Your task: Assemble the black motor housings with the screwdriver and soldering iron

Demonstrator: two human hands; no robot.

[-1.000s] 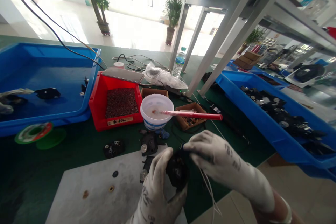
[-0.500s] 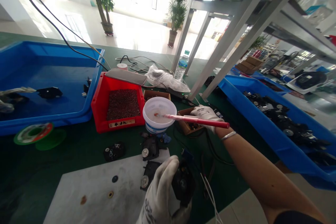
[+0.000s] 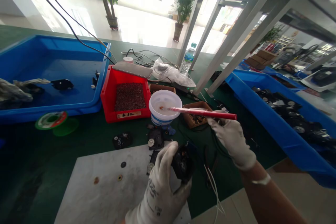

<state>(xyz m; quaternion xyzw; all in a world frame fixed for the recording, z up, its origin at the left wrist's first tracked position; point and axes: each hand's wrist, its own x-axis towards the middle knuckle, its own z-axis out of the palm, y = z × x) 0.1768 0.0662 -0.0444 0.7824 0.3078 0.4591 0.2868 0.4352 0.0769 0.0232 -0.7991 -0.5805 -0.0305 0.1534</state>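
green tabletop (image 3: 90, 141); black part (image 3: 183, 165) in left hand (image 3: 163, 186), long axis forward

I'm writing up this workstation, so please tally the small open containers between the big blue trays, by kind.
Red bin: 1
White tub: 1
Cardboard boxes: 2
Total: 4

The black housing (image 3: 183, 163) is gripped between the thumb and fingers of the gloved left hand (image 3: 162, 185) — tilted, with small fittings visible on its recessed face. The cardboard box (image 3: 188, 120) is brown and open-topped; it stands on the green counter (image 3: 89, 140), beyond the housing and to its right. Contents — small brass-coloured pieces (image 3: 198, 119), loosely heaped.
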